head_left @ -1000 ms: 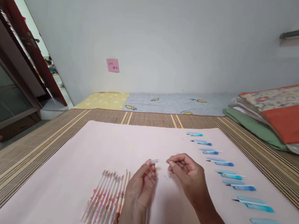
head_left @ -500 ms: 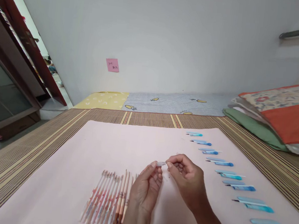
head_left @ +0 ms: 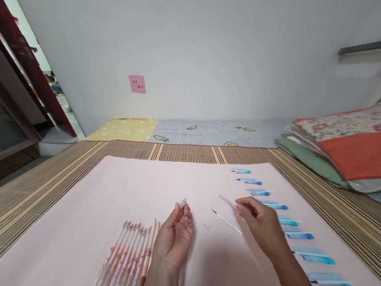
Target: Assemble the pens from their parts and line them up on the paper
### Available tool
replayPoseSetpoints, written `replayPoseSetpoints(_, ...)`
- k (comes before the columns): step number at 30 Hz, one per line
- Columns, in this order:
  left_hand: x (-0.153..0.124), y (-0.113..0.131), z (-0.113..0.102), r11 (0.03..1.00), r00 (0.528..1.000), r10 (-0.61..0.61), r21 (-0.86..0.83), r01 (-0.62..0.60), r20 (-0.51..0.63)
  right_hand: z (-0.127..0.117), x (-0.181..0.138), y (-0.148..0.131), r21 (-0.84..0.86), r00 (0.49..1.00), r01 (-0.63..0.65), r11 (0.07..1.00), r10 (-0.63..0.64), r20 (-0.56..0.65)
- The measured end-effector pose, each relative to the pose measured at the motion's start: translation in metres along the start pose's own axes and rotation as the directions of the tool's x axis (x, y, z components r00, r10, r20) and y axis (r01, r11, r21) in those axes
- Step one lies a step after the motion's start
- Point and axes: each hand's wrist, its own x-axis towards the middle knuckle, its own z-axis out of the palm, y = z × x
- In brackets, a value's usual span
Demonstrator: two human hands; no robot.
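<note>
My left hand (head_left: 176, 233) is closed, pinching a short whitish, see-through pen piece (head_left: 182, 202) between thumb and fingers. Farther right, the fingers of my right hand (head_left: 257, 222) are closed on the near end of a clear pen barrel (head_left: 228, 201). Between the hands, a white pen refill (head_left: 228, 221) with a dark tip lies on the pink paper (head_left: 145, 179). Tiny parts (head_left: 207, 227), too small to name surely, lie left of the refill. Left of my left hand is a row of several pink-and-white pens (head_left: 122, 259), with peach-coloured pens (head_left: 147, 257) partly hidden behind the wrist.
Several sets of blue pen parts (head_left: 318, 255) run in a line along the paper's right side. A striped mat (head_left: 66, 174) lies under the paper. Folded bedding (head_left: 365, 149) is piled at the right; the wall (head_left: 201, 48) stands behind.
My hands have moved apart. The right has moved right and now holds the clear barrel; the left has drawn back slightly left with the small piece. The refill is now uncovered.
</note>
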Motion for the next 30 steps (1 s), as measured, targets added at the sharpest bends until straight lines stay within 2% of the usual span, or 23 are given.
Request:
replayPoseSetpoints(3,-0.001,0.001,0.001,0.999,1.000,0.020,0.026,-0.020,-0.005,0.006,-0.005,0.018,-0.287,0.983,-0.009,0.958,0.062,0.174)
replayPoseSetpoints(6,-0.002,-0.001,0.002,0.993,0.997,0.063,0.100,-0.059,-0.038,0.021,-0.011,0.025,-0.478,0.977,0.034,0.877,0.072,0.200)
replayPoseSetpoints(9,-0.003,-0.003,0.004,0.978,0.989,0.135,0.167,-0.122,-0.064,0.031,-0.012,0.024,-0.518,0.981,0.054,0.854,0.051,0.188)
replayPoseSetpoints(11,-0.004,-0.005,0.006,0.966,0.982,0.179,0.203,-0.163,-0.066,0.031,-0.012,0.019,-0.454,0.983,0.038,0.890,0.048,0.176)
replayPoseSetpoints(14,-0.005,-0.007,0.007,0.955,0.976,0.210,0.225,-0.192,-0.058,0.023,-0.013,0.000,-0.097,0.985,0.004,0.995,0.013,0.170)
replayPoseSetpoints(16,-0.005,-0.008,0.008,0.959,0.976,0.208,0.209,-0.190,-0.063,0.017,-0.016,-0.019,0.160,0.993,-0.015,0.987,-0.004,0.117)
replayPoseSetpoints(19,-0.003,-0.008,0.007,0.967,0.976,0.199,0.179,-0.181,-0.090,0.009,-0.020,-0.042,0.355,1.000,-0.012,0.935,0.010,0.007)
replayPoseSetpoints(21,-0.002,-0.008,0.006,0.968,0.975,0.201,0.171,-0.182,-0.098,0.005,-0.022,-0.050,0.412,0.999,0.013,0.911,0.000,-0.032)
replayPoseSetpoints(24,-0.002,-0.008,0.006,0.965,0.972,0.216,0.174,-0.198,-0.090,0.004,-0.023,-0.051,0.386,0.999,0.045,0.922,-0.031,-0.043)
replayPoseSetpoints(30,-0.005,-0.013,0.010,0.963,0.973,0.221,0.176,-0.206,-0.068,0.005,-0.025,-0.048,0.278,0.997,0.059,0.959,-0.072,0.037)
